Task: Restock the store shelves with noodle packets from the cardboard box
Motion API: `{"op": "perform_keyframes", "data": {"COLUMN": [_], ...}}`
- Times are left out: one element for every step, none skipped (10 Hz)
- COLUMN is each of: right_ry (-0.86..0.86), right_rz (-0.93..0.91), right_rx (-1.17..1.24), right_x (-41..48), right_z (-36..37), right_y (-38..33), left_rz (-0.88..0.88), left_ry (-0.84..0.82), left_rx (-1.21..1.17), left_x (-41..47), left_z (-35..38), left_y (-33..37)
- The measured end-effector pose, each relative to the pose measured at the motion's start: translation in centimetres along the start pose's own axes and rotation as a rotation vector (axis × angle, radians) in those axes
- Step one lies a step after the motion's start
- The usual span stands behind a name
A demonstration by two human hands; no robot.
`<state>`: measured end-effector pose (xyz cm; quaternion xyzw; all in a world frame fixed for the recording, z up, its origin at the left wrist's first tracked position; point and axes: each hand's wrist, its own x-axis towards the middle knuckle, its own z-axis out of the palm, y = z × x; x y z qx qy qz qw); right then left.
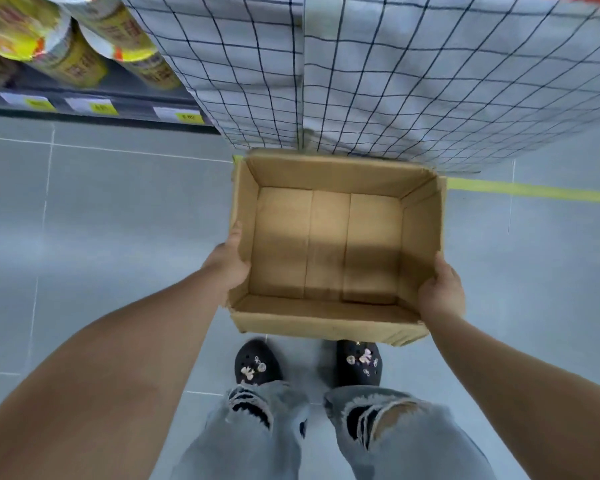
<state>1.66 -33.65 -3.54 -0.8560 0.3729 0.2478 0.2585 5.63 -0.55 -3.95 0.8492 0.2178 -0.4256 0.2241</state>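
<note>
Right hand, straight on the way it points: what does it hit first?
Right hand grips the cardboard box by its right wall; beyond that, the checked cloth looks next, depth unclear.

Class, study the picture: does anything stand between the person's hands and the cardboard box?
Nothing visible does. The left hand grips the cardboard box by its left wall, and the right hand grips it by its right wall. The inside of the box is empty.
</note>
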Motion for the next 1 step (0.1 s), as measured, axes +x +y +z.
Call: {"op": "perform_keyframes", "data": {"right_ry": [-0.095], "right_rz": [-0.143], "right_rx": [0.045], "right_x": [-2.67], "right_z": [-0.15], "right_y": [-2.94], "left_rz": [-0.011], "left_ry": [0.045], "left_rx": [-0.168], "left_x": [-2.05], "left_z": [-0.74], "left_y": [0.84]}}
